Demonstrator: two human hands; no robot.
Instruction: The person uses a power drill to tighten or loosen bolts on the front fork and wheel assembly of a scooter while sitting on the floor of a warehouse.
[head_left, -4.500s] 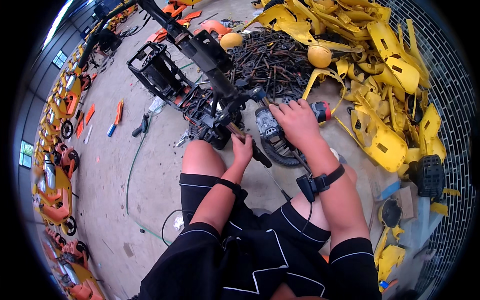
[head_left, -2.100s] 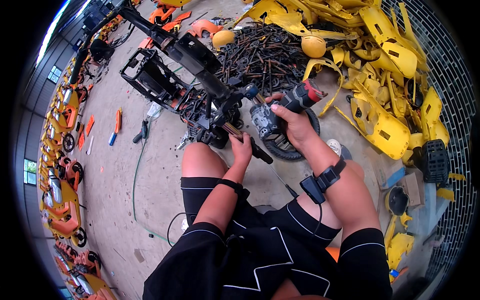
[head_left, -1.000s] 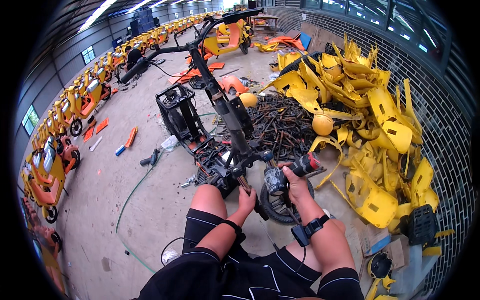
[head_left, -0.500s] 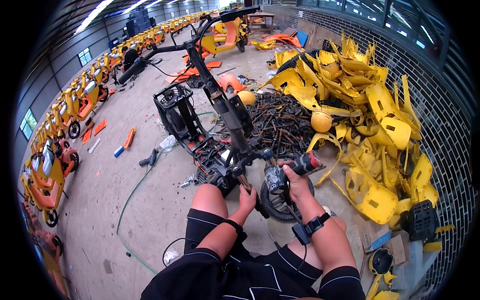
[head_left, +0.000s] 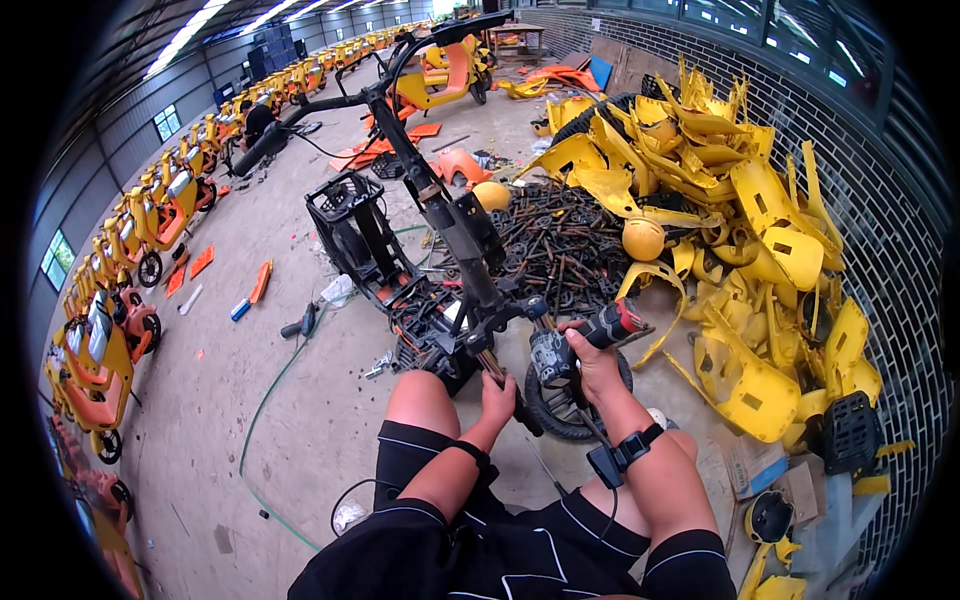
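Note:
A stripped scooter frame [head_left: 465, 260] with its handlebar stands in front of me. My left hand [head_left: 498, 399] is closed around one leg of its front fork [head_left: 486, 362], just below the fork clamp. In my right hand [head_left: 597, 368] is a cordless impact wrench [head_left: 552, 358] with a grey, scuffed head and a red-and-black end. Its head is beside the other fork leg [head_left: 541, 318]; whether its tip touches a bolt is hidden. A black-tyred wheel [head_left: 560, 412] lies below the wrench, partly covered by my right hand and forearm.
Black metal parts [head_left: 560, 245] are heaped beyond the fork, and yellow body panels [head_left: 740, 330] are piled along the brick wall at right. Another power tool [head_left: 298, 325] lies on the floor by a green hose [head_left: 258, 425]. Yellow scooters [head_left: 95, 370] line the left; a person [head_left: 258, 122] crouches there.
The view has shifted very slightly. Both hands keep their grips, and the wrench stays beside the fork.

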